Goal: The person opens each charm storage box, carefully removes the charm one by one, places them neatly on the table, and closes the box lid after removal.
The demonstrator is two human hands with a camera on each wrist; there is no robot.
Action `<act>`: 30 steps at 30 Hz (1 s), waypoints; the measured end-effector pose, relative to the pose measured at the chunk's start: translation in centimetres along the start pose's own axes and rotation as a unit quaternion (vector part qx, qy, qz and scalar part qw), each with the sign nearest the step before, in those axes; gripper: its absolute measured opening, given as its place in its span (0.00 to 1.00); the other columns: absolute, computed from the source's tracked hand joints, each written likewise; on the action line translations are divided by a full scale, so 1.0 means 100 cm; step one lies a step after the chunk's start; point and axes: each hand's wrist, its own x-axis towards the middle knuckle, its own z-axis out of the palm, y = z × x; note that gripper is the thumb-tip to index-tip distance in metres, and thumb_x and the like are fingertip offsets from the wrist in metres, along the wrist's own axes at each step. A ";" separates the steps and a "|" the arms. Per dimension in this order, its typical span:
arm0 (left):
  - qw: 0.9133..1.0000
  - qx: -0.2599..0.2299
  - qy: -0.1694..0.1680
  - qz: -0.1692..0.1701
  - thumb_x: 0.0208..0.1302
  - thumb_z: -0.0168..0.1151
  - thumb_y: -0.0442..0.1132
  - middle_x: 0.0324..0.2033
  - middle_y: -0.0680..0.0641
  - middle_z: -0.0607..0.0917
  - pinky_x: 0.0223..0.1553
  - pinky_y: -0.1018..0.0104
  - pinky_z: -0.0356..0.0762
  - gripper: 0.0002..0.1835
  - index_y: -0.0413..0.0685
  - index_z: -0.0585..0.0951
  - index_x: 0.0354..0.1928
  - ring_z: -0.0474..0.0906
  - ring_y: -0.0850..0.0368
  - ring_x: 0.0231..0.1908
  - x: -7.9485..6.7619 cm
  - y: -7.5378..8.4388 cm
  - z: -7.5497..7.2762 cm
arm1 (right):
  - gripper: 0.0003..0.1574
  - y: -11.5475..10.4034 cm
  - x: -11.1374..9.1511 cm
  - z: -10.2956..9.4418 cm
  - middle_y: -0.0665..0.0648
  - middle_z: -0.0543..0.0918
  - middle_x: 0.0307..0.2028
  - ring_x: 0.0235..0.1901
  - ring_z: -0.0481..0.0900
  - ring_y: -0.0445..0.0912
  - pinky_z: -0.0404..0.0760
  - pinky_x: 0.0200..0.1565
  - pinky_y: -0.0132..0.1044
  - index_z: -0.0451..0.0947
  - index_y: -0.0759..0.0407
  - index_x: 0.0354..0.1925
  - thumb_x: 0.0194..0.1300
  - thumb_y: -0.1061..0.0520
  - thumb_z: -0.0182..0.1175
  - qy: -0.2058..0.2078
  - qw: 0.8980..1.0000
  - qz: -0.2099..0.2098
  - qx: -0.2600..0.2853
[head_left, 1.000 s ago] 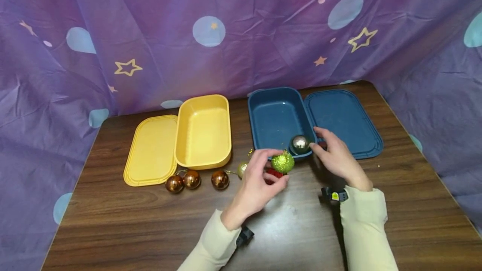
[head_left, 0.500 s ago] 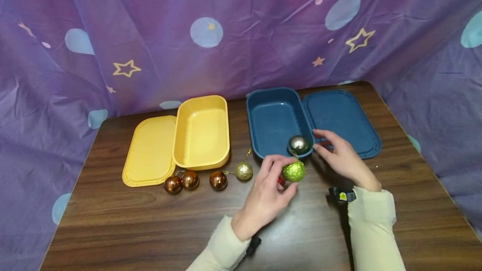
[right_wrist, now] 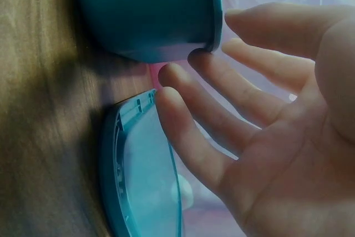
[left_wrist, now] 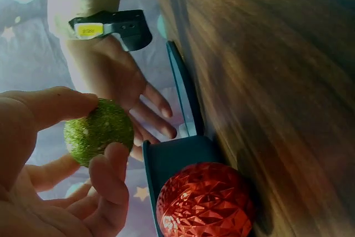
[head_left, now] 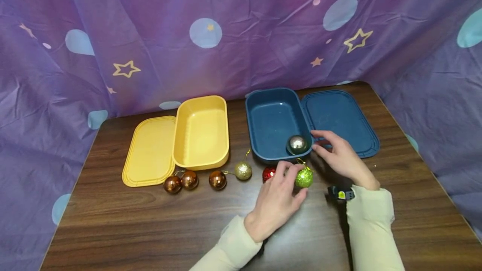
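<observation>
My left hand (head_left: 276, 200) pinches a glittery green bauble (head_left: 304, 177) between thumb and fingertips, in front of the blue box (head_left: 276, 154). In the left wrist view the green bauble (left_wrist: 100, 132) sits between the fingers. A faceted red bauble (left_wrist: 205, 203) lies near the box, partly hidden by the left hand in the head view. Inside the box's near right corner rests a shiny silver-looking bauble (head_left: 297, 143). My right hand (head_left: 340, 160) is at the box's right side, fingers loosely extended and holding nothing; in the right wrist view its fingertips are close to the rim.
A blue lid (head_left: 340, 122) lies right of the blue box. To the left stand a yellow box (head_left: 201, 137) and its lid (head_left: 148, 152). A gold glitter bauble (head_left: 243, 171) and brown baubles (head_left: 218, 180) lie in front, on the wooden table (head_left: 150, 229).
My left hand has moved right and slightly toward me with the green bauble. The gold and red baubles have come into clearer view. My right hand stays beside the blue box.
</observation>
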 end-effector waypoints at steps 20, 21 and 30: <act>0.987 0.125 -0.089 -0.046 0.56 0.69 0.51 0.32 0.51 0.78 0.14 0.75 0.66 0.21 0.48 0.73 0.42 0.75 0.61 0.20 0.005 0.009 0.019 | 0.25 -0.003 0.000 -0.003 0.68 0.75 0.59 0.52 0.78 0.61 0.78 0.52 0.58 0.69 0.65 0.63 0.71 0.58 0.54 -0.007 1.000 0.006 -0.005; 0.987 0.126 -0.093 -0.048 0.56 0.69 0.51 0.32 0.51 0.78 0.14 0.75 0.65 0.21 0.48 0.73 0.43 0.75 0.61 0.20 0.006 0.009 0.019 | 0.25 -0.003 0.000 -0.003 0.68 0.74 0.59 0.53 0.77 0.61 0.78 0.51 0.58 0.69 0.66 0.63 0.71 0.58 0.54 -0.008 1.000 0.007 -0.005; 0.985 0.131 -0.101 -0.045 0.58 0.68 0.51 0.31 0.51 0.78 0.13 0.76 0.63 0.19 0.48 0.75 0.43 0.73 0.62 0.19 0.009 0.008 0.023 | 0.25 -0.001 0.001 -0.001 0.67 0.75 0.59 0.52 0.77 0.60 0.78 0.50 0.58 0.69 0.66 0.63 0.71 0.58 0.53 -0.007 1.000 0.006 -0.011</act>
